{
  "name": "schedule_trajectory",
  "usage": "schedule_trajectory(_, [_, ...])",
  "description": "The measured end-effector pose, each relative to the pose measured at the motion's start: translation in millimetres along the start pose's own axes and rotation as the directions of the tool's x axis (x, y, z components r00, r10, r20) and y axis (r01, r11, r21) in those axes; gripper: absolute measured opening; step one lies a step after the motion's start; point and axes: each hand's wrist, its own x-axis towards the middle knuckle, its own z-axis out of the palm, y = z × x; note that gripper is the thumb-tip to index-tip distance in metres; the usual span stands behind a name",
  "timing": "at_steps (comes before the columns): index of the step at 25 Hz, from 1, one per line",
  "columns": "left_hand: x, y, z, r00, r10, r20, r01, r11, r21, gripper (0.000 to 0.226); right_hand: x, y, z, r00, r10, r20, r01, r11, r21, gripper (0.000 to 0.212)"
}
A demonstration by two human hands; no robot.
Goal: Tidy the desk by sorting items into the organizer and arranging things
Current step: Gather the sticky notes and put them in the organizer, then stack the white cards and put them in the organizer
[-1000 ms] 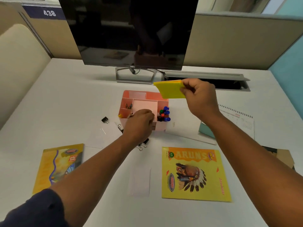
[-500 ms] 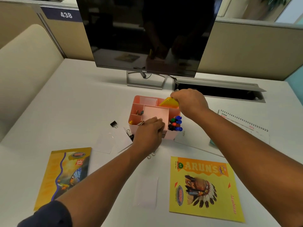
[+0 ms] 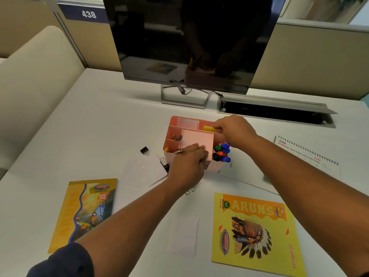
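A pink desk organizer (image 3: 175, 120) stands mid-desk below the monitor. My right hand (image 3: 233, 130) is over its back right compartment, fingers pinched on a yellow sticky-note pad (image 3: 209, 128) that sits low inside it. My left hand (image 3: 189, 162) grips the organizer's front edge, steadying it. Blue and coloured markers (image 3: 222, 151) stand in the right compartment. Small items lie in the left compartments.
A black binder clip (image 3: 144, 150) and white paper slips (image 3: 139, 170) lie left of the organizer. Two yellow notebooks (image 3: 85, 208) (image 3: 255, 232) lie near me, a white slip (image 3: 184, 236) between them. A calendar (image 3: 311, 156) lies right. The monitor (image 3: 189, 43) stands behind.
My right hand came down from above the organizer and lowered the yellow pad into the back right compartment. My left hand stayed on the organizer's front.
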Motion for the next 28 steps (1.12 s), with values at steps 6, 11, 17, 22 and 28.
schedule_trajectory(6, [-1.0, -0.9, 0.6, 1.0, 0.016, -0.012, -0.016, 1.0, -0.002, 0.024, -17.9, 4.3, -4.4, 0.995, 0.056, -0.087, -0.031, 0.962, 0.273, 0.026])
schedule_trajectory(11, [-1.4, -1.7, 3.6, 0.999, 0.039, -0.032, -0.039, 0.999, -0.009, 0.025, -50.5, -0.6, 3.5, 0.872, 0.126, -0.474, 0.106, 0.895, 0.433, 0.028])
schedule_trajectory(17, [-6.7, -6.8, 2.7, 0.991, 0.137, -0.011, -0.137, 0.991, 0.004, 0.035, -109.8, -30.2, 42.8, 0.771, -0.143, -0.62, 0.389, 0.878, 0.281, 0.021])
schedule_trajectory(22, [-46.4, -22.2, -5.2, 0.95, 0.25, -0.186, -0.251, 0.968, 0.019, 0.031, -128.4, -41.8, 83.5, 0.844, -0.13, -0.52, 0.362, 0.854, 0.374, 0.028])
schedule_trajectory(28, [-77.1, -87.4, -12.8, 0.812, -0.541, -0.221, 0.498, 0.838, -0.222, 0.038, -130.6, -74.0, 113.8, 0.981, -0.137, -0.139, 0.187, 0.86, 0.474, 0.031])
